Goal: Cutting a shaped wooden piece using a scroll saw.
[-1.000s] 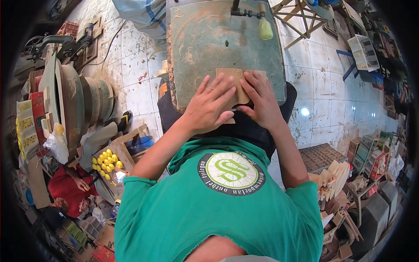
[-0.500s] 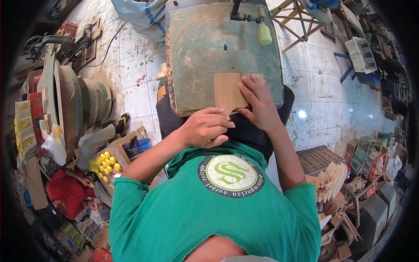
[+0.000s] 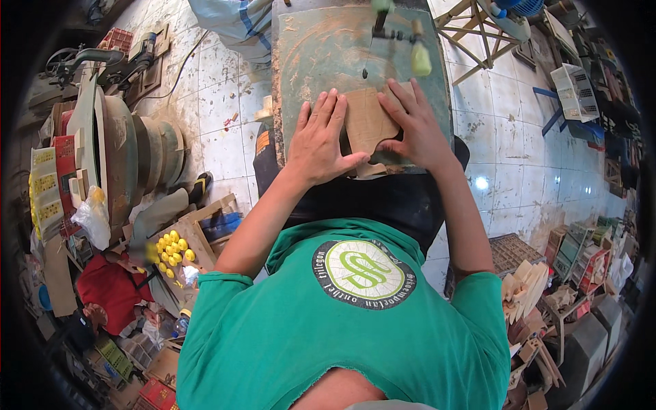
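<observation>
A flat light-brown wooden piece (image 3: 370, 113) with a curved cutout on its lower part lies on the worn grey-green machine table (image 3: 307, 48). My left hand (image 3: 321, 137) rests with fingers stretched out along the piece's left side. On the opposite side, my right hand (image 3: 415, 126) lies over the wood, fingers extended and thumb at the curved edge. Just beyond the piece, a thin blade hangs from a dark machine arm (image 3: 380, 29), with a pale yellow-green bundle (image 3: 421, 58) hanging beside it. A small wooden strip (image 3: 369, 169) shows by my left thumb.
At left are a machine (image 3: 137, 150), yellow objects (image 3: 174, 249) on a board and a co-worker in red (image 3: 106, 283). A folding wooden stand (image 3: 471, 37), white crate (image 3: 574, 92) and wood pieces (image 3: 523, 290) are at right. A blue-striped sack (image 3: 225, 24) stands behind.
Both hands and the wooden piece have moved forward on the table, nearer the blade. My left hand, curled at the piece's near edge half a second ago, has its fingers stretched out again.
</observation>
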Demonstrator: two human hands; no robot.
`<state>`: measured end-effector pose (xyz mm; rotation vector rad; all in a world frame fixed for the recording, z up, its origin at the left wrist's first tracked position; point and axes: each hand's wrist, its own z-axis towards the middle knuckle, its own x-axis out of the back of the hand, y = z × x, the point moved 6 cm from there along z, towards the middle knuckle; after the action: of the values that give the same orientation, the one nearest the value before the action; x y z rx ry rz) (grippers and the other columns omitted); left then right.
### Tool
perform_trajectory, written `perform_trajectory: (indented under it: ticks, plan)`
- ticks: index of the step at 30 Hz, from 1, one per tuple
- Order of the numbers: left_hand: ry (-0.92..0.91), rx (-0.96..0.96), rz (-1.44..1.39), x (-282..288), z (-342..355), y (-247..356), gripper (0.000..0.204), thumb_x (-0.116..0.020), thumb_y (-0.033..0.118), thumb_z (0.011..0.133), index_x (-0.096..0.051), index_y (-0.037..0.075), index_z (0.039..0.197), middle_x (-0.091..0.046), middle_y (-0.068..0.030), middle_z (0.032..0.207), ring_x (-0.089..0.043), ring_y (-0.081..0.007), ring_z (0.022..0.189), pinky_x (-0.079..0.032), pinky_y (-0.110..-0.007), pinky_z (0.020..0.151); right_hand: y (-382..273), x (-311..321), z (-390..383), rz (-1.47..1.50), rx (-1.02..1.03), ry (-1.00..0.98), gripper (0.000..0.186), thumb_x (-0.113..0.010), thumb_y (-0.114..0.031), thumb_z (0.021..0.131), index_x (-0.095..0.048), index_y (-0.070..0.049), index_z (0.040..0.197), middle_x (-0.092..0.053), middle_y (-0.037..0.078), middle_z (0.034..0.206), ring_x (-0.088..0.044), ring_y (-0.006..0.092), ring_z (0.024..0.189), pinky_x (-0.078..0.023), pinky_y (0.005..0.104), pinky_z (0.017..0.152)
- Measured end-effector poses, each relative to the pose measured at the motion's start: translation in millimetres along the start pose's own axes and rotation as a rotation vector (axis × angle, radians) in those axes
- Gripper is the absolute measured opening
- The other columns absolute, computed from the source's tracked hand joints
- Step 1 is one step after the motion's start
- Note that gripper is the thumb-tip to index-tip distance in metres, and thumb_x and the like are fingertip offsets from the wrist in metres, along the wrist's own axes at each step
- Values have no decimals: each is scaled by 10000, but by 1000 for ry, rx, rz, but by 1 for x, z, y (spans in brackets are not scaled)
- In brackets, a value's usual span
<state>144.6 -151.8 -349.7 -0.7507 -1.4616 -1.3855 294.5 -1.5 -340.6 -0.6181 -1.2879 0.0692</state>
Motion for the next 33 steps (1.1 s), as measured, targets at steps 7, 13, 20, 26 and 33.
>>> perform_trajectory:
  ticks: [7,13,20,26,33]
  plan:
    - [54,10,44,-4,20,-9,1219,-775,717,795,-328,-13,1663,-373,-245,1702,-319,-379,1613,-187,-584,1318,13,6,27,-17,82,-5,1009,-954,-345,687,-530,-191,1590,-404,80,1714,-320,462,1576,-309,551,1313]
    - [67,7,56,-4,25,-9,1223,-758,738,800,-333,-24,1658,-384,-247,1695,-338,-379,1603,-189,-592,1313,22,6,33,-36,102,-19,1008,-948,-380,699,-524,-213,1599,-392,64,1725,-374,425,1553,-331,526,1307]
    - [86,27,58,-3,29,-7,1225,-756,732,802,-332,-44,1651,-402,-248,1681,-370,-378,1585,-189,-605,1306,30,3,39,-8,89,-59,1013,-926,-438,718,-506,-232,1617,-369,53,1741,-371,421,1561,-346,520,1292]
    - [79,37,56,-3,30,-6,1223,-748,738,808,-330,-43,1651,-395,-245,1685,-356,-373,1593,-186,-602,1308,32,3,40,-53,117,-52,1018,-919,-452,721,-498,-243,1624,-368,50,1743,-363,407,1573,-336,518,1296]
    - [79,43,60,-3,30,-6,1216,-740,746,812,-333,-33,1652,-397,-240,1684,-352,-368,1595,-181,-591,1312,35,1,39,-31,106,-54,1004,-911,-439,747,-483,-252,1636,-365,35,1746,-391,325,1571,-355,494,1287]
